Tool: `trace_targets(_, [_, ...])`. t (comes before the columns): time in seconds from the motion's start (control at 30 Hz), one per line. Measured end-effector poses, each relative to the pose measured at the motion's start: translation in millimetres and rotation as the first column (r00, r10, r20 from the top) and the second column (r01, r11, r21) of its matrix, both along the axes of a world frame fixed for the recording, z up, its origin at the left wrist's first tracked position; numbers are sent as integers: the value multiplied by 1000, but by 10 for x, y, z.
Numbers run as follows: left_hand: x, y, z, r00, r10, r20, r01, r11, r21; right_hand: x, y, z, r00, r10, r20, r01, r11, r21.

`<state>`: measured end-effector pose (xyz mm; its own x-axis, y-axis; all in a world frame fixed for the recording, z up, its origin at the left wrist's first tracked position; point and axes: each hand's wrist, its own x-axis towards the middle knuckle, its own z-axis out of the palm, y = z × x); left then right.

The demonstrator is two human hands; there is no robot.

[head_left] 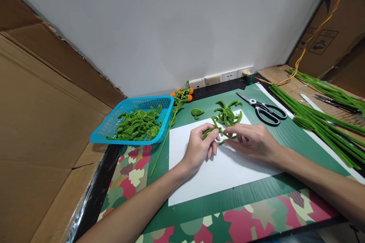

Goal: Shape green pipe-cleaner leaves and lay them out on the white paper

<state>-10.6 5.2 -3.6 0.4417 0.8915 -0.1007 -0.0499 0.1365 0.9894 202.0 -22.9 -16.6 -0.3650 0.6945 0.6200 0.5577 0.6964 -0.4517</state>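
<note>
My left hand (199, 146) and my right hand (253, 140) meet over a white sheet of paper (216, 171). Both pinch the same bent green pipe cleaner (212, 129), the left at its looped end and the right at its straight end. Just beyond my fingers lies a small pile of curled green pipe cleaner pieces (228, 114), and one more bent piece (197, 112) rests a little to the left on the green mat (273, 136).
A blue plastic basket (112, 125) of finished green pieces sits at the left. A stem with orange flowers (178, 100) leans by it. Black-handled scissors (266, 110) lie at the right, beside a bundle of long green pipe cleaners (322, 125). Cardboard walls flank both sides.
</note>
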Motion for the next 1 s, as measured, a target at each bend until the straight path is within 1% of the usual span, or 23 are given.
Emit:
trace_targets(0.33, [12,-3,32,1000,-25,0,25,1000,-8,54,39,50,999,-34,6,34,999,41])
trace_targets(0.47, [9,0,34,1000,-31,-7,31,1000,1,73,44,66,1000,-9,-1,9,999,39])
trace_targets(0.53, [9,-3,37,999,-43,-24,43,999,10,84,49,69,1000,7,2,-7,998,70])
trace_targets(0.67, [10,-24,56,992,-96,-81,98,995,32,99,60,51,999,5,39,-11,988,152])
trace_targets(0.87, [-6,-41,71,974,-204,-98,210,976,53,114,62,23,989,-21,144,-4,985,170])
trace_targets(1.0, [-25,-35,77,971,-228,-71,231,973,32,117,76,43,994,-28,109,6,980,197])
